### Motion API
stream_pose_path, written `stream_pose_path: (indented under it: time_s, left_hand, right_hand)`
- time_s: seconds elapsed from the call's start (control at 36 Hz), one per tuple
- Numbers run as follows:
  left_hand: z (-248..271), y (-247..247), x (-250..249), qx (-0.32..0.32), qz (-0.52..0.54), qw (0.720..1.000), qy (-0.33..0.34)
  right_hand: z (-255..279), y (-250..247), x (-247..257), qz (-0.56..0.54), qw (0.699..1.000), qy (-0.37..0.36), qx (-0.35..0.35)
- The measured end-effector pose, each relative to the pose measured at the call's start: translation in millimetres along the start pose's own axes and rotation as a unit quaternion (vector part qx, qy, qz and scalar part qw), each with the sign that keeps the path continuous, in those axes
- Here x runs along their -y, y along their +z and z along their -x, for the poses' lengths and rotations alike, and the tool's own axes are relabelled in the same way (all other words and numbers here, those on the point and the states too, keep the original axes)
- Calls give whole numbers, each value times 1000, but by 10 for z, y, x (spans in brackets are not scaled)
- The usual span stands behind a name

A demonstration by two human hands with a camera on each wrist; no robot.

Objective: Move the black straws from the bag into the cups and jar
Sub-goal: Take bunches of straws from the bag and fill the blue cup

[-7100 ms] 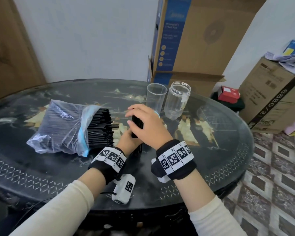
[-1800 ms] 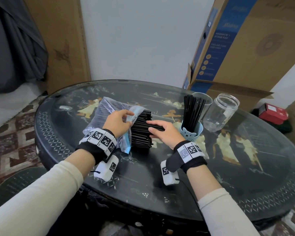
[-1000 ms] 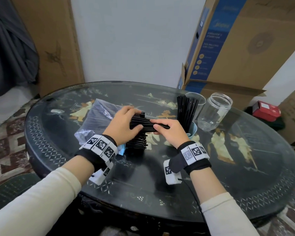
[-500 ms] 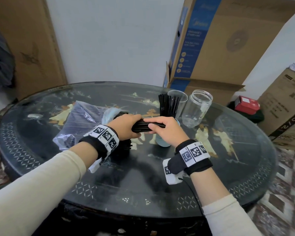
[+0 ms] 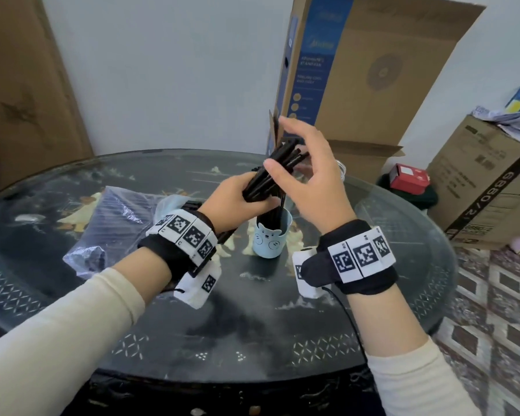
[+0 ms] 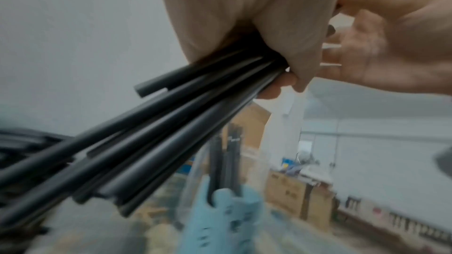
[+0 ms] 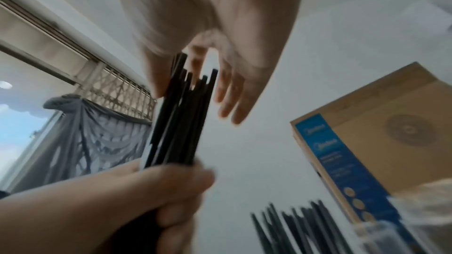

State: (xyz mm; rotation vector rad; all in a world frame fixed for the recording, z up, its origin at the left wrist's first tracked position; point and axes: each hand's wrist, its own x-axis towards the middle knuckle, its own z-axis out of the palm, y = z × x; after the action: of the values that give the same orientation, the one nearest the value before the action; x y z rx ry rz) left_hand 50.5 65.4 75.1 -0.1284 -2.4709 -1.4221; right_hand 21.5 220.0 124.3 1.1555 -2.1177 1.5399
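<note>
Black straws stand in a tilted bundle above the blue cup, and from the head view we see our left hand curled round the bundle's lower part. Our right hand is spread, fingers straight and thumb out, cupping the upper ends without closing on them. More straws already stand in the blue cup, just below our hands. At the left of the table lies the plastic bag, dark straws inside it. A tall cardboard box stands at the far side.

From the left wrist view we see what the head view hides: the straws' lower ends fan out below our fist, pointing toward the blue cup.

From the right wrist view we see the uneven top ends beside our straight right fingers, the thumb touching them. The left hand grips below.
</note>
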Motion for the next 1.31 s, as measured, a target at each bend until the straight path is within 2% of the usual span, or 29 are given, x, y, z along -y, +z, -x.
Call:
stream_pose_path:
  time_s: [0.11, 0.19, 0.25, 0.31, 0.36, 0.42, 0.58, 0.67, 0.75, 0.83, 0.92, 1.03, 1.14, 1.31]
  left_hand:
    - [42, 179, -116, -13, 110, 994, 3]
    - [105, 335, -63, -25, 155, 987, -21]
    - [158, 430, 61, -30, 174, 983, -60]
    - [213, 521, 221, -26, 183, 977, -108]
    - [281, 608, 353, -8, 174, 973, -149]
    - [335, 670, 438, -6, 161, 972, -170]
    - [341, 659, 460, -27, 182, 969, -163]
    - [355, 657, 504, -36, 178, 971, -156]
    - [372, 667, 624, -14, 147, 973, -177]
    - [372, 657, 712, 2, 141, 970, -200]
    - [362, 644, 745, 11, 143, 971, -189]
    - [334, 598, 790, 30, 122, 976, -181]
    - [350, 597, 912, 61, 118, 969, -210]
    - [403, 599, 950, 78, 105, 968, -216]
  right_hand:
    - [-17, 36, 95, 14, 997, -68, -16]
    - [32, 97, 51, 50, 995, -85, 3]
    - [95, 146, -19, 69, 995, -71, 31]
    - [171, 182, -123, 91, 991, -34, 89]
    - [251, 218, -248, 124, 979, 3, 162]
    - [312, 239, -345, 142, 971, 20, 193]
    - [312, 288, -379, 91, 987, -3, 133]
    - [327, 370, -434, 104, 981, 1, 162]
    - [388, 473, -519, 126, 975, 7, 185]
    - [426, 541, -522, 104, 984, -5, 145]
    - [441, 587, -519, 88, 990, -29, 107]
    - [448, 633, -585, 93, 991, -36, 90]
    - [457, 650, -613, 85, 994, -38, 56]
    - [459, 665, -607, 93, 993, -34, 66]
